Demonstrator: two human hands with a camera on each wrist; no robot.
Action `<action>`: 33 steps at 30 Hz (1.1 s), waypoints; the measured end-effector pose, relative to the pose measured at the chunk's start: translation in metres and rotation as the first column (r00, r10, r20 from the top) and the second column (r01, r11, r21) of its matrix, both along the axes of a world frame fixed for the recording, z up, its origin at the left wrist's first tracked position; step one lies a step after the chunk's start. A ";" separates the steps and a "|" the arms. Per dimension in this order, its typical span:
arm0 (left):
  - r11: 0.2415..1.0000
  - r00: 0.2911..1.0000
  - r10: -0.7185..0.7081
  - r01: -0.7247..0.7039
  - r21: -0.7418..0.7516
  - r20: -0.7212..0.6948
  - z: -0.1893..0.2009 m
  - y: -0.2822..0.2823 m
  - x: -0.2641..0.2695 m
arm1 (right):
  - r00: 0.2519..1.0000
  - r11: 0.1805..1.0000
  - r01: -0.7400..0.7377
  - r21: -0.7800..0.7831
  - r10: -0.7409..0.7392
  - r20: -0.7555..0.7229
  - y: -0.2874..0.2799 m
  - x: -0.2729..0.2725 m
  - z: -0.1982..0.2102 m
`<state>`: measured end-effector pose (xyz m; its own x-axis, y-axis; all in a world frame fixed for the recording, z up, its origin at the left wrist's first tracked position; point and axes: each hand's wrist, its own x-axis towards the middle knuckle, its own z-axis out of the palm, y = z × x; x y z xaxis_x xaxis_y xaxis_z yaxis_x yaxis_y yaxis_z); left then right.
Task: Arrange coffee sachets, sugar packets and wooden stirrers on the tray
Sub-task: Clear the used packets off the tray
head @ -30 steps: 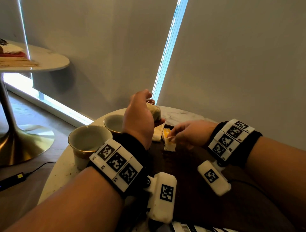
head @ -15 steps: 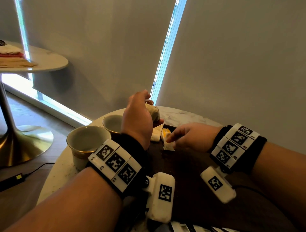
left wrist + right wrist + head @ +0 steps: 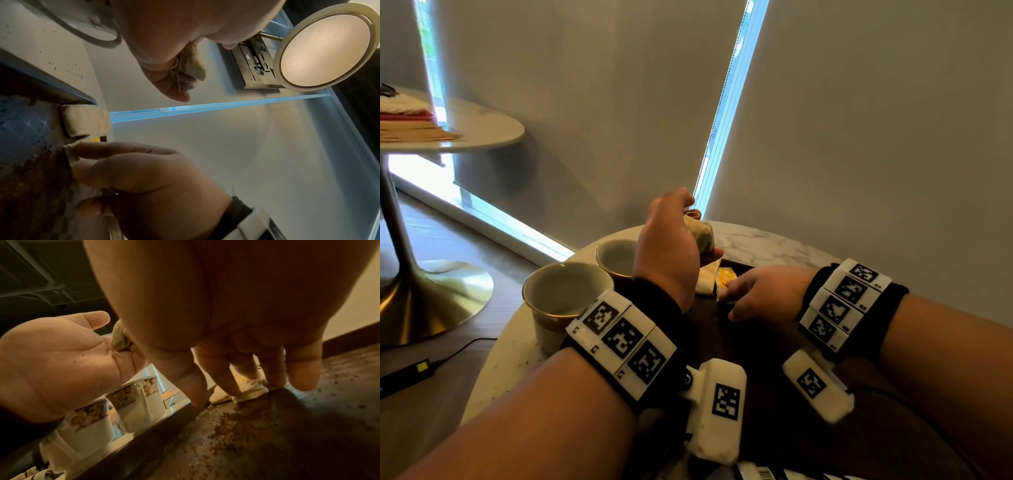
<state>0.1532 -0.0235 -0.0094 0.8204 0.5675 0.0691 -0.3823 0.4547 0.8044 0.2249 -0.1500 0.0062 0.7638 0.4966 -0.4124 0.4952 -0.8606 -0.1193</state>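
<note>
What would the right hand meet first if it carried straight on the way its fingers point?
The right hand points down-left; its fingertips already touch a crumpled white paper sachet lying on the dark wooden tray, so probably that sachet.

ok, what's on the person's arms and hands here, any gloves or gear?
No gloves; both hands bare. The left wrist band and right wrist band are black, each topped with a row of white blocks bearing black square fiducial markers. A white camera pod with another marker hangs beneath each wrist.
</note>
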 end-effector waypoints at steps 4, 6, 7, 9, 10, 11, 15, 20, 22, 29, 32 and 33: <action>0.996 0.997 -0.069 0.068 -0.056 -0.023 0.001 -0.001 -0.002 | 1.000 0.999 0.003 0.040 -0.003 0.007 -0.003 0.003 0.001; 0.991 0.994 -0.107 0.103 -0.086 -0.035 0.002 -0.002 -0.004 | 0.997 0.987 -0.001 0.163 -0.011 0.074 -0.007 0.006 0.003; 0.988 0.992 -0.121 0.117 -0.098 -0.036 0.003 -0.002 -0.005 | 0.996 0.957 0.015 0.291 -0.041 0.083 -0.009 0.008 0.005; 0.983 0.988 -0.154 0.151 -0.107 -0.022 0.004 -0.003 -0.007 | 0.992 0.819 0.058 0.571 -0.112 0.059 -0.011 0.008 0.009; 0.979 0.985 -0.173 0.170 -0.112 -0.014 0.005 -0.003 -0.008 | 0.989 0.740 0.066 0.669 -0.137 0.054 -0.011 0.006 0.012; 0.975 0.982 -0.190 0.188 -0.122 -0.006 0.005 -0.005 -0.009 | 0.987 0.679 0.040 0.733 -0.142 0.077 -0.012 0.003 0.015; 0.953 0.970 -0.241 0.243 -0.182 0.036 0.005 -0.008 -0.009 | 0.962 0.633 -0.198 0.749 -0.021 0.272 -0.010 -0.009 0.023; 0.919 0.926 -0.349 0.368 -0.141 0.143 0.009 -0.011 -0.014 | 0.924 0.701 -0.313 0.641 0.068 0.376 -0.003 -0.015 0.018; 0.919 0.924 -0.352 0.371 -0.131 0.147 0.010 -0.011 -0.015 | 0.922 0.716 -0.297 0.632 0.044 0.384 -0.001 -0.014 0.017; 0.935 0.947 -0.312 0.321 -0.151 0.078 0.003 -0.007 -0.007 | 0.964 0.653 -0.173 0.738 -0.041 0.263 -0.002 -0.011 0.020; 0.949 0.956 -0.292 0.294 -0.115 0.030 0.000 -0.006 -0.004 | 0.983 0.575 -0.078 0.814 -0.091 0.158 -0.004 -0.008 0.018; 0.949 0.955 -0.297 0.298 -0.103 0.025 -0.001 -0.006 -0.003 | 0.987 0.555 -0.041 0.831 -0.107 0.120 -0.004 -0.007 0.018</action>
<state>0.1506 -0.0297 -0.0099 0.9527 0.3025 0.0307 -0.2239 0.6298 0.7438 0.2177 -0.1541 0.0239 0.7977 0.5338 0.2805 0.5425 -0.4323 -0.7203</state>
